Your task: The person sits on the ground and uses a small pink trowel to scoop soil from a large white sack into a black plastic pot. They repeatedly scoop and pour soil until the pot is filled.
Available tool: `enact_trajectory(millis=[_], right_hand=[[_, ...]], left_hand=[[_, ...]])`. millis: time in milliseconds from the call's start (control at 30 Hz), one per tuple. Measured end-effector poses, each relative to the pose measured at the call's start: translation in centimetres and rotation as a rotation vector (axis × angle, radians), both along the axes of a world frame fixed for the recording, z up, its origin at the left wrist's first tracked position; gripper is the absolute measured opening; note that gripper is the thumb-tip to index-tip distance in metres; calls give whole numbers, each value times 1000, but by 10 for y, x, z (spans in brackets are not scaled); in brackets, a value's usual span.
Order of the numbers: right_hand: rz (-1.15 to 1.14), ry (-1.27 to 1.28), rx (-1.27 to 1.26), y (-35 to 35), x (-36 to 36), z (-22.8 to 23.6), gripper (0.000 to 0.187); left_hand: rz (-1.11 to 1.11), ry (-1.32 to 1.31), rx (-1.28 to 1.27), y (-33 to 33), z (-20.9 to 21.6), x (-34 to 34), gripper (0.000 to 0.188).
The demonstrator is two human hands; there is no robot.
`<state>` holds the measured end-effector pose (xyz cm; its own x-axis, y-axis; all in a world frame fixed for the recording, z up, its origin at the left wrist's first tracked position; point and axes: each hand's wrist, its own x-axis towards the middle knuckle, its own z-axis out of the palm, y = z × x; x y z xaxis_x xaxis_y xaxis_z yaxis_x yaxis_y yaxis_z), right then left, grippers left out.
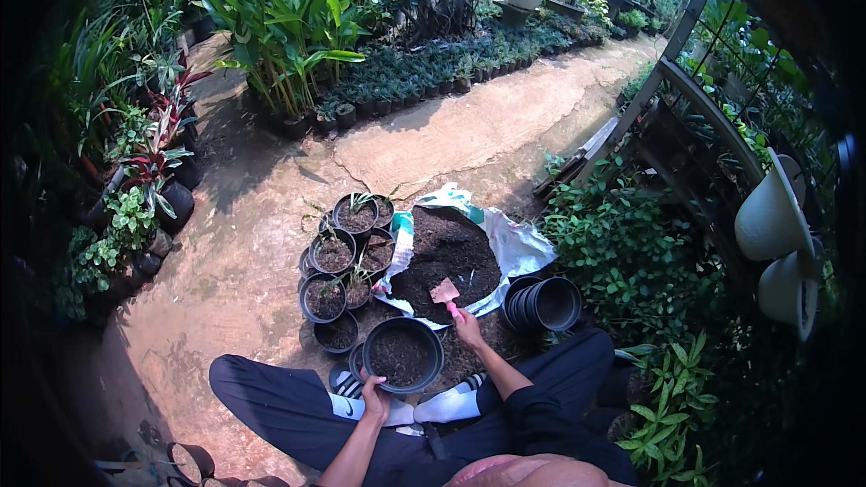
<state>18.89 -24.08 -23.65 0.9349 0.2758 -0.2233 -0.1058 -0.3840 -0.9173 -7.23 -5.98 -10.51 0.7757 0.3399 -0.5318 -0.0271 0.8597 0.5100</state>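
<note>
- The ground (244, 243) is bare, reddish-brown and patchy, with worn marks and scattered shade; farther off, a paler path (469, 126) crosses it in bright sun, its edge cracked and uneven.
- The person sits low on this ground, knees apart and feet drawn in, in dark trousers (271, 401) and white socks (449, 404); striped sandals (345, 382) show near the feet.
- The left hand (375, 397) grips the near side of a wide black pot (413, 389), fingers curled at its wall (how far the thumb wraps is too small to tell); the pot stands in front of the feet, with dark soil inside.
- The right hand (468, 328) has its fingers closed around the handle of a pink trowel (445, 292); the blade is over the near part of the soil heap (451, 248), and whether it touches I cannot tell.
- The heap lies on an opened white sack (519, 248); to its left crowd at least 7 small plant pots (323, 298), some with thin green shoots; to its right a stack of black pots (523, 302) leans over, nested.
- Around the space, greenery closes in: red-leaved plants (162, 140) at left, a tall leafy clump (280, 36) behind, a bush (622, 234) at right; 2 pale hats (771, 212) hang beside a metal frame (667, 59).
</note>
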Motion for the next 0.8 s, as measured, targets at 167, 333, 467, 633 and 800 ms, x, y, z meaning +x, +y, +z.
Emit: enact_trajectory(millis=[167, 333, 467, 633, 800], right_hand=[[0, 17, 7, 6, -1, 28, 29], [-9, -60, -17, -10, 6, 52, 35], [69, 3, 97, -7, -7, 102, 33], [118, 69, 252, -13, -40, 178, 34], [67, 21, 333, -21, -84, 231, 37]], left_hand=[[68, 3, 29, 3, 6, -3, 64], [31, -10, -23, -2, 20, 1, 67], [-4, 11, -39, -1, 28, -3, 61], [-2, -13, -11, -3, 16, -3, 64], [4, 17, -2, -2, 14, -3, 64]])
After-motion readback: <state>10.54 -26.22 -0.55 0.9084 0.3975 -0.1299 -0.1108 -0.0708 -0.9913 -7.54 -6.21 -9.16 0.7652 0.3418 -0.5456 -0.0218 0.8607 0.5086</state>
